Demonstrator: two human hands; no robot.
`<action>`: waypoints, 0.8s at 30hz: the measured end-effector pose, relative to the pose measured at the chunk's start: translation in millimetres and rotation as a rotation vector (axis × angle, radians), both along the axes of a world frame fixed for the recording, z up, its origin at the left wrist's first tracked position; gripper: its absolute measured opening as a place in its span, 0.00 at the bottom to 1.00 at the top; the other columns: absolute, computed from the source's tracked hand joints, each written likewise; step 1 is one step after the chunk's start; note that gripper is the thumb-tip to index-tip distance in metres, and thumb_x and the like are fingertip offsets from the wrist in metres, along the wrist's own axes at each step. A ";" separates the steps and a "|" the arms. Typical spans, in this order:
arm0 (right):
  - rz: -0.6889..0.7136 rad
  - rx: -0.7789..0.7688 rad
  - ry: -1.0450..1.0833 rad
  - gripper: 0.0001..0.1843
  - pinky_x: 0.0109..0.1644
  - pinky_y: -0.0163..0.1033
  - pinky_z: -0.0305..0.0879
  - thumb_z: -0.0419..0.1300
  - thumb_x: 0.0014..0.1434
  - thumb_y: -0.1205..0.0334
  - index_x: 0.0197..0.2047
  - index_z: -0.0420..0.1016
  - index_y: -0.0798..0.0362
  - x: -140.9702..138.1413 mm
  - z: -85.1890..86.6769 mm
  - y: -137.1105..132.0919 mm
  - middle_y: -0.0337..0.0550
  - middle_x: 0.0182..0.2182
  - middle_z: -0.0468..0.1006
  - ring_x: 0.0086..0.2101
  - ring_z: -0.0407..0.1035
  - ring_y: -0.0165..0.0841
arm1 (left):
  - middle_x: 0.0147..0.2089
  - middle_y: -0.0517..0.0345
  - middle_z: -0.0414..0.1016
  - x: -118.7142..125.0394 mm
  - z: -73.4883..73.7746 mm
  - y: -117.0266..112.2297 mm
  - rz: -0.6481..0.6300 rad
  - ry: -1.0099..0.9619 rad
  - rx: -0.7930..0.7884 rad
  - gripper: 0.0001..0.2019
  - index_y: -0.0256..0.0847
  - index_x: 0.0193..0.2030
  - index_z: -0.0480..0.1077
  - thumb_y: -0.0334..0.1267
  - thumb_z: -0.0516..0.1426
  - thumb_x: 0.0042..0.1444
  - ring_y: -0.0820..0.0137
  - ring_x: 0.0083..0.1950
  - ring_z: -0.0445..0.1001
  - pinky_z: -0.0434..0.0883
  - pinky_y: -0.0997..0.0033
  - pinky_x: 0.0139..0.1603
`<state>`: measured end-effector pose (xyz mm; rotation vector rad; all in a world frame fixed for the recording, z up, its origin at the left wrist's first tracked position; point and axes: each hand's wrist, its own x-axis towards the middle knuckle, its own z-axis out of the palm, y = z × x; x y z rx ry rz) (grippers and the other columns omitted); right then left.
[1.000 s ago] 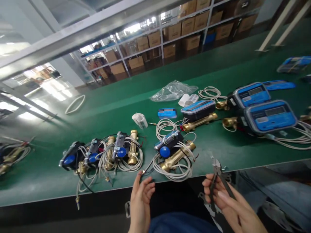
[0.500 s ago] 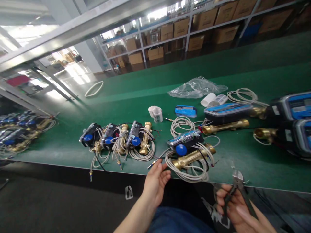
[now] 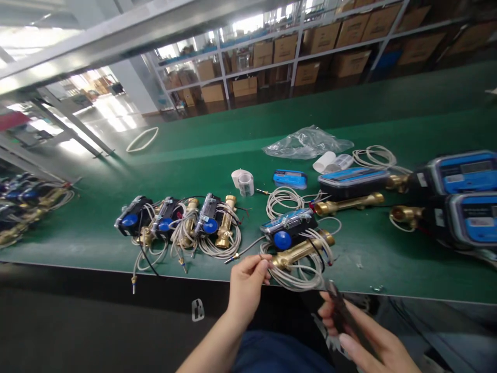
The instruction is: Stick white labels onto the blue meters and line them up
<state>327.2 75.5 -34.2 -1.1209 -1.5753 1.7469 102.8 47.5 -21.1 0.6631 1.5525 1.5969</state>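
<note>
My left hand (image 3: pixel 247 281) pinches a thin white cable (image 3: pixel 252 242) at the front edge of the green bench. The cable belongs to a brass flow meter with a blue-capped black module (image 3: pixel 292 239) wrapped in coils of white wire. My right hand (image 3: pixel 363 336) is low at the right, below the bench edge, closed round the dark handles of cutting pliers (image 3: pixel 337 303). The pliers' jaws point up toward the coils and stay clear of them.
Three similar wired meters (image 3: pixel 182 224) lie in a row to the left. Larger blue-faced meters (image 3: pixel 460 194) sit at the right. A tape roll (image 3: pixel 243 182), a small blue lid (image 3: pixel 290 179), a plastic bag (image 3: pixel 306 142) and loose cable coils lie behind. Shelves of cartons stand beyond.
My left hand reached forward from open to pinching the meter's cable. My right hand with the pliers dropped and shifted left, nearer the coils. The view swung left.
</note>
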 end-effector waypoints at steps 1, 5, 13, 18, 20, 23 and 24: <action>0.032 0.030 -0.035 0.22 0.49 0.41 0.71 0.63 0.54 0.51 0.52 0.76 0.49 -4.5 5.3 0.8 0.50 0.42 0.78 0.42 0.74 0.41 | 0.26 0.56 0.73 0.5 2.2 1.0 -0.039 -0.085 -0.034 0.17 0.34 0.34 0.76 0.48 0.63 0.44 0.77 0.22 0.66 0.66 0.77 0.21; 0.139 0.088 -0.073 0.24 0.50 0.40 0.70 0.59 0.57 0.50 0.55 0.73 0.49 -19.6 18.4 2.9 0.50 0.47 0.76 0.44 0.72 0.40 | 0.22 0.58 0.73 2.2 9.6 3.3 -0.166 -0.211 -0.128 0.19 0.34 0.30 0.72 0.47 0.66 0.36 0.77 0.18 0.64 0.63 0.77 0.19; 0.214 0.111 -0.173 0.29 0.58 0.49 0.63 0.56 0.59 0.45 0.59 0.69 0.52 -34.4 27.8 3.1 0.54 0.55 0.70 0.48 0.70 0.43 | 0.23 0.58 0.71 -1.9 18.0 -2.0 -0.335 0.163 -0.057 0.11 0.35 0.27 0.75 0.42 0.59 0.48 0.75 0.24 0.64 0.61 0.77 0.25; 0.235 0.137 -0.192 0.30 0.59 0.50 0.62 0.55 0.59 0.44 0.60 0.67 0.52 -38.0 30.1 2.6 0.54 0.56 0.69 0.50 0.69 0.43 | 0.23 0.58 0.69 -3.6 20.3 -1.3 -0.374 0.279 -0.068 0.12 0.35 0.26 0.75 0.42 0.57 0.49 0.74 0.25 0.62 0.58 0.76 0.26; 0.246 0.143 -0.174 0.30 0.57 0.49 0.63 0.55 0.60 0.45 0.60 0.67 0.53 -37.9 29.2 3.0 0.55 0.56 0.69 0.49 0.70 0.42 | 0.23 0.58 0.68 -3.6 20.2 -1.1 -0.375 0.275 -0.075 0.12 0.35 0.26 0.74 0.43 0.56 0.49 0.74 0.25 0.61 0.58 0.76 0.26; 0.261 0.136 -0.170 0.30 0.58 0.49 0.63 0.55 0.60 0.46 0.61 0.66 0.52 -36.1 26.6 4.2 0.54 0.56 0.69 0.49 0.70 0.42 | 0.23 0.59 0.67 -2.8 20.0 -1.5 -0.375 0.254 -0.089 0.12 0.34 0.26 0.74 0.43 0.56 0.49 0.75 0.25 0.60 0.57 0.76 0.26; 0.264 0.133 -0.174 0.30 0.58 0.48 0.63 0.55 0.60 0.46 0.61 0.66 0.52 -35.5 25.8 4.5 0.54 0.57 0.68 0.50 0.69 0.42 | 0.23 0.59 0.66 -2.5 20.1 -1.8 -0.381 0.252 -0.093 0.12 0.35 0.26 0.73 0.43 0.56 0.49 0.75 0.25 0.59 0.57 0.76 0.26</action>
